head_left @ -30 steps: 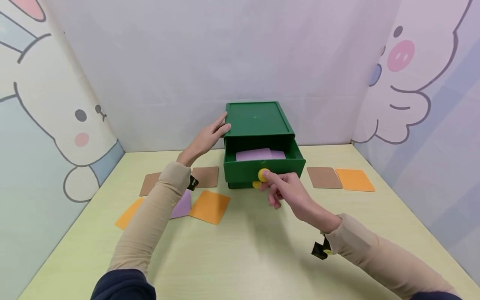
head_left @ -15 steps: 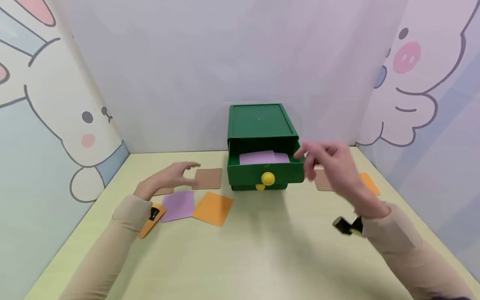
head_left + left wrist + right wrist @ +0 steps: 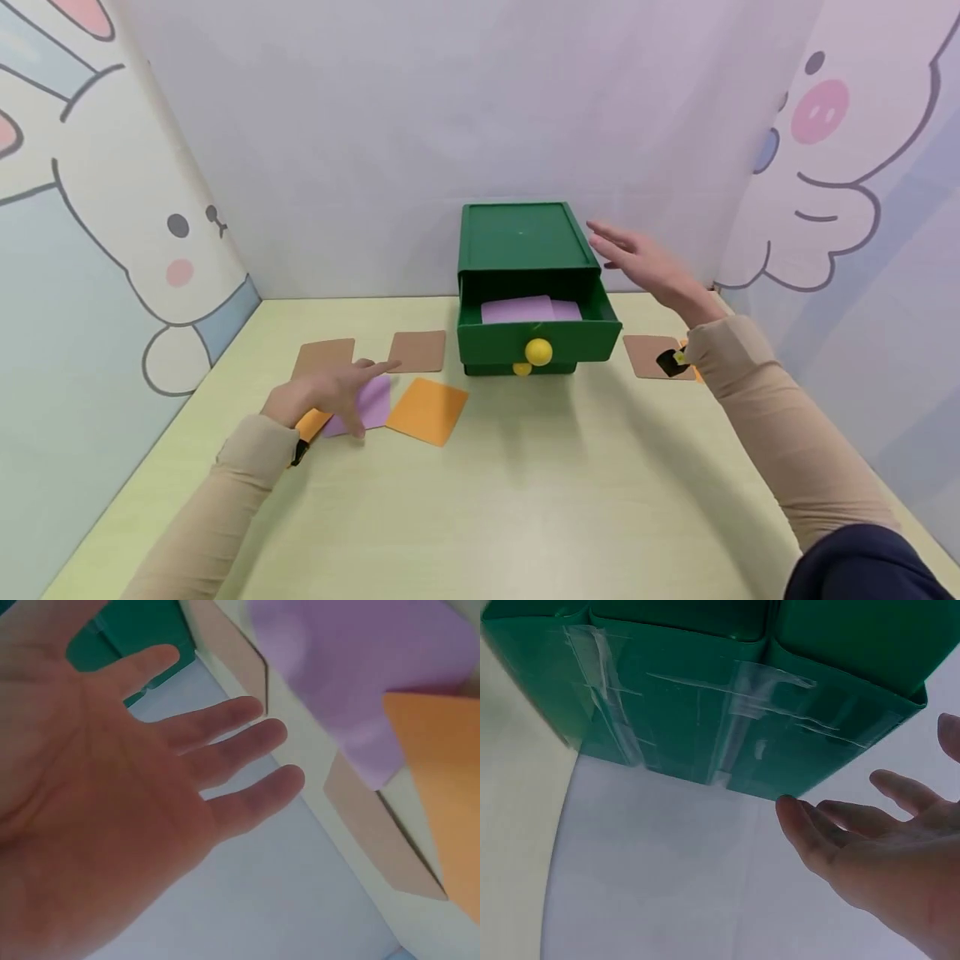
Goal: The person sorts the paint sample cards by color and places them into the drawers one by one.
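Note:
A green drawer box (image 3: pixel 525 237) stands at the back, its upper drawer (image 3: pixel 495 342) pulled out with purple cards (image 3: pixel 517 310) inside. My left hand (image 3: pixel 327 394) hovers with spread fingers over a purple card (image 3: pixel 375 404) on the table, holding nothing. In the left wrist view the palm (image 3: pixel 112 802) shows, with that purple card (image 3: pixel 330 660) and an orange card (image 3: pixel 442 780) nearby. My right hand (image 3: pixel 645 262) is beside the box's upper right edge, fingers extended. In the right wrist view its fingertips are near the taped green side (image 3: pixel 682 705); contact is unclear.
An orange card (image 3: pixel 429 412) and brown cards (image 3: pixel 417 352) lie left of the box. Another brown card (image 3: pixel 648 354) lies to its right, with an orange one mostly hidden by my right wrist. Yellow knobs (image 3: pixel 538 352) stick out in front. Printed cloth walls surround the table.
My right hand has let go of the yellow knob and moved up to the box's right side. My left hand has left the box's left edge and come down over the cards.

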{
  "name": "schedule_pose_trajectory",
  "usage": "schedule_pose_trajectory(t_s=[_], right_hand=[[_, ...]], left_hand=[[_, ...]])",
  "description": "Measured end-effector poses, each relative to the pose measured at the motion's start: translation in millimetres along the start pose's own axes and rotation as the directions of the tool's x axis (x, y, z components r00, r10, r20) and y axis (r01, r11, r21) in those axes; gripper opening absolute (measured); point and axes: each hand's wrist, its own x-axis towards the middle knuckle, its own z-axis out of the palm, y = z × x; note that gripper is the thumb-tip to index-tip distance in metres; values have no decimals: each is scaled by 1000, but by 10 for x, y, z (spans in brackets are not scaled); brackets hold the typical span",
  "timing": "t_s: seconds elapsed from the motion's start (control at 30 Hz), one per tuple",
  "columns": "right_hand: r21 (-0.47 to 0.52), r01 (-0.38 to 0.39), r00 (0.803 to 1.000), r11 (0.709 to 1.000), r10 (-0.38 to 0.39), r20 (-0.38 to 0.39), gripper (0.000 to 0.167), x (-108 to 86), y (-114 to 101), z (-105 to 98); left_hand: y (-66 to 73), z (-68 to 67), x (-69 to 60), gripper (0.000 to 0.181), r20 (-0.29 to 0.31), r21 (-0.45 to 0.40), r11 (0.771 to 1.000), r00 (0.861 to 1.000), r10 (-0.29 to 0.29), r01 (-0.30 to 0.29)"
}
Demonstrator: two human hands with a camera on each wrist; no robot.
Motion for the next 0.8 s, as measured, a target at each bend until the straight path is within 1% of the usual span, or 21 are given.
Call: schedule_pose_trajectory(t_s=[0.1,0.17,0.27,0.33,0.43,0.67,0.8], right_hand=[[76,2,1000,997,-4,18,61,71,49,38],[132,28,999,991,-30,19,61,108,60,53],[181,52,998,982,-59,31,62,145,53,63],[189,54,997,981,-62,39,62,157,52,65],[186,40,998,982,-48,39,62,158,52,72],[181,7,1000,983,-11,23,58,163,88,113],[190,5,1000,982,-8,15,57,161,91,144]], left_hand=[[-20,59,18,118,-11,35,999,1000,3,-3],[-29,89,28,117,-18,30,1000,1000,5,-5],[-45,116,38,114,-39,23,999,999,32,-31],[-56,125,46,112,-61,11,999,997,48,-47],[-83,127,62,109,-91,9,997,993,71,-71],[-180,114,97,104,-80,-22,998,995,58,-60],[-212,121,92,103,-93,-35,996,993,77,-80]])
